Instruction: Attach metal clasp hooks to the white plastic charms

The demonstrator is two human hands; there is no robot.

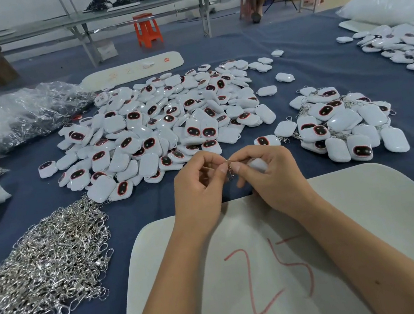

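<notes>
From the head camera, the left hand (198, 181) and right hand (268, 172) are meeting above the blue table (307, 64), both pinching a metal clasp hook (229, 171); the right is apparently also cupping a white charm (258, 164).

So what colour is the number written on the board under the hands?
Red, clearest in the head view.

The near white board (366, 215) bears a red handwritten "25"; faint orange marks on the far board (121, 74) are unreadable.
</notes>
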